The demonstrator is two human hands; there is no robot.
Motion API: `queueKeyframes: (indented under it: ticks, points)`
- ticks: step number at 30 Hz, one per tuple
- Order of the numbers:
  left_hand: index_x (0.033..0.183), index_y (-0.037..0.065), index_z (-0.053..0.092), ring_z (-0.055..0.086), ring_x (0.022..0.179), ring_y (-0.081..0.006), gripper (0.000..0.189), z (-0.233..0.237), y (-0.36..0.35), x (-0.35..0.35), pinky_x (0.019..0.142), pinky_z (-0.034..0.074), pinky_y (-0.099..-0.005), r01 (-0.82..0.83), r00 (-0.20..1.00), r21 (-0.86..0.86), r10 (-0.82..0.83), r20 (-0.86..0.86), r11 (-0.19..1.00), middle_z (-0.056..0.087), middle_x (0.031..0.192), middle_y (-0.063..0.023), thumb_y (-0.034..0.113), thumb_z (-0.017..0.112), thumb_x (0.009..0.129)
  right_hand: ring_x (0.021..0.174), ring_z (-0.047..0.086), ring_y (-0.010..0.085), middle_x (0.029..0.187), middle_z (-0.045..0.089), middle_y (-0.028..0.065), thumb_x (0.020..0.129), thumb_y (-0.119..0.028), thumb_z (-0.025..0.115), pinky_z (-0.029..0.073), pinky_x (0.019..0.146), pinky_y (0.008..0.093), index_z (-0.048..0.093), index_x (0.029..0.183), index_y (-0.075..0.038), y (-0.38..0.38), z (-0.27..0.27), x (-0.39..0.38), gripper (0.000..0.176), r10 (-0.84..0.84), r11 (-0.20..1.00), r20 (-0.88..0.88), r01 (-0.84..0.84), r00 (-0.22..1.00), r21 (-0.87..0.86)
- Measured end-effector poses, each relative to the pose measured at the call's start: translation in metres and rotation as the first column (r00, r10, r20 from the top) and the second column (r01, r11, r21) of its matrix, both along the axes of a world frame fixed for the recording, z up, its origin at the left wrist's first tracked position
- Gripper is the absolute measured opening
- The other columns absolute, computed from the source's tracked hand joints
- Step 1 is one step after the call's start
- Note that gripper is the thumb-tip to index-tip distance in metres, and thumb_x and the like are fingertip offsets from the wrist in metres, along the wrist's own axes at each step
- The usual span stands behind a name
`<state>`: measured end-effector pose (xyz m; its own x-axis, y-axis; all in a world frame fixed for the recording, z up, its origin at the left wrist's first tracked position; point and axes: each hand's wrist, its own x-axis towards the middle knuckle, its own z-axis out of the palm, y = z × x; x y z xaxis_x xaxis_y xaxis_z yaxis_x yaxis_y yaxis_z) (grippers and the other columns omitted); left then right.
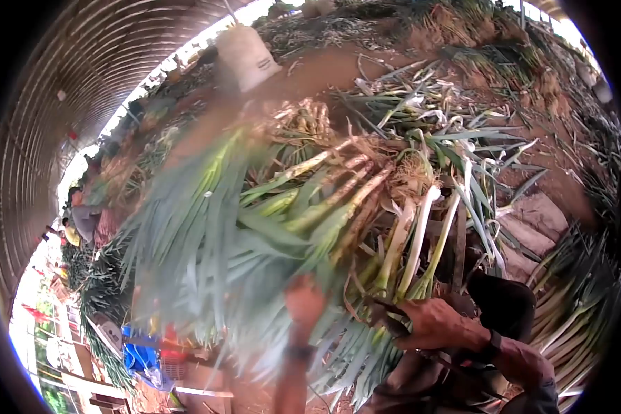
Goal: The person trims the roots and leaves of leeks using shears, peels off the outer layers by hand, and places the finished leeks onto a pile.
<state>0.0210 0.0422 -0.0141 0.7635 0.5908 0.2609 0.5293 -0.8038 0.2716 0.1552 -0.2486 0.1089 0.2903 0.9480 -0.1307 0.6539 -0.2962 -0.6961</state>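
Note:
A big bunch of leeks (310, 207), with pale stalks, rooty ends and long green leaves, fills the middle of the view; its left part is blurred by motion. My left hand (303, 301), also blurred, is closed under the leaves at the bunch's lower middle, with a dark band on the wrist. My right hand (431, 323), wearing a dark watch, lies at the base of several pale stalks (421, 234). Its fingers are curled round a thin dark tool (390, 312) whose kind I cannot make out.
More cut leeks lie piled at the right (576, 297) and spread over the brown soil (338, 65) behind. A white sack (247, 56) stands at the back. Flat stones (538, 219) lie right of the bunch. Another person (83, 221) and blue crates (141, 357) are at the left under a corrugated roof (62, 103).

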Motion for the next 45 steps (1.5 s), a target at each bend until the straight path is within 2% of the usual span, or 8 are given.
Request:
queueKeyframes:
  ticks: [2, 3, 5, 8, 17, 21, 28, 45]
  points:
    - [0.119, 0.006, 0.062, 0.058, 0.112, -0.0376, 0.038, -0.013, -0.002, 0.007, 0.098, 0.044, -0.0491, 0.042, 0.999, -0.007, -0.042, 0.001, 0.999, 0.065, 0.119, -0.0155, 0.022, 0.066, 0.084, 0.084, 0.070, 0.0379, 0.098, 0.070, 0.0198, 0.080, -0.031, 0.069, 0.056, 0.069, 0.0468, 0.043, 0.143, -0.015, 0.007, 0.007, -0.006, 0.071, 0.018, 1.000, -0.021, -0.017, 1.000, 0.027]
    - [0.122, 0.005, 0.061, 0.058, 0.113, -0.0380, 0.041, -0.021, -0.006, 0.011, 0.099, 0.044, -0.0486, 0.094, 0.995, 0.059, -0.096, 0.027, 0.994, 0.063, 0.121, -0.0163, 0.022, 0.066, 0.084, 0.083, 0.066, 0.0435, 0.091, 0.066, 0.0248, 0.074, -0.042, 0.077, 0.053, 0.071, 0.0483, 0.054, 0.108, 0.002, 0.010, 0.006, -0.007, 0.061, 0.010, 1.000, -0.038, -0.010, 0.999, -0.009]
    - [0.130, 0.004, 0.055, 0.055, 0.117, -0.0390, 0.051, -0.028, -0.016, 0.019, 0.100, 0.043, -0.0486, 0.179, 0.982, 0.089, -0.183, 0.048, 0.980, 0.059, 0.128, -0.0183, 0.023, 0.066, 0.083, 0.082, 0.066, 0.0433, 0.090, 0.066, 0.0251, 0.074, -0.043, 0.076, 0.053, 0.071, 0.0484, 0.054, 0.107, 0.003, 0.015, 0.004, -0.009, 0.061, -0.040, 0.999, 0.020, 0.040, 0.999, -0.005]
    - [0.131, 0.005, 0.054, 0.054, 0.118, -0.0384, 0.053, -0.033, -0.029, 0.033, 0.099, 0.043, -0.0505, -0.020, 0.998, 0.083, 0.016, 0.053, 0.996, 0.059, 0.129, -0.0179, 0.025, 0.065, 0.084, 0.080, 0.065, 0.0428, 0.088, 0.065, 0.0253, 0.073, -0.042, 0.075, 0.052, 0.070, 0.0487, 0.053, 0.105, 0.004, 0.017, -0.003, -0.003, 0.061, -0.123, 0.990, 0.061, 0.127, 0.991, -0.063]
    - [0.132, 0.006, 0.051, 0.053, 0.121, -0.0366, 0.057, -0.020, -0.036, 0.033, 0.096, 0.043, -0.0532, -0.223, 0.972, 0.027, 0.225, -0.065, 0.974, 0.056, 0.129, -0.0171, 0.029, 0.068, 0.083, 0.076, 0.065, 0.0445, 0.081, 0.065, 0.0236, 0.072, -0.038, 0.076, 0.051, 0.069, 0.0511, 0.053, 0.098, 0.003, 0.012, 0.020, 0.005, 0.054, -0.180, 0.979, -0.046, 0.175, 0.983, -0.101]
    - [0.128, 0.001, 0.051, 0.059, 0.108, -0.0433, 0.060, -0.025, -0.014, 0.025, 0.093, 0.046, -0.0517, -0.145, 0.989, -0.017, 0.144, -0.041, 0.989, 0.061, 0.120, -0.0235, 0.031, 0.073, 0.080, 0.077, 0.065, 0.0439, 0.081, 0.065, 0.0240, 0.071, -0.038, 0.076, 0.052, 0.069, 0.0505, 0.053, 0.098, 0.003, 0.010, 0.016, 0.006, 0.054, -0.187, 0.979, -0.039, 0.183, 0.982, -0.090]
    - [0.124, 0.003, 0.051, 0.065, 0.100, -0.0444, 0.063, 0.013, -0.016, 0.039, 0.091, 0.049, -0.0505, -0.224, 0.920, -0.237, 0.125, -0.370, 0.945, 0.068, 0.106, -0.0262, 0.038, 0.072, 0.076, 0.078, 0.067, 0.0425, 0.081, 0.066, 0.0237, 0.073, -0.039, 0.075, 0.053, 0.070, 0.0488, 0.055, 0.099, 0.004, 0.007, 0.016, 0.002, 0.054, -0.153, 0.987, -0.138, 0.144, 0.978, -0.076]
    - [0.124, 0.003, 0.048, 0.067, 0.097, -0.0453, 0.069, -0.011, -0.005, 0.034, 0.083, 0.052, -0.0505, -0.081, 0.982, -0.323, 0.020, -0.188, 0.943, 0.068, 0.105, -0.0272, 0.044, 0.076, 0.077, 0.071, 0.066, 0.0402, 0.078, 0.065, 0.0209, 0.073, -0.041, 0.073, 0.053, 0.066, 0.0487, 0.057, 0.093, 0.004, 0.021, -0.013, -0.011, 0.052, -0.018, 0.987, -0.036, 0.012, 0.999, -0.161]
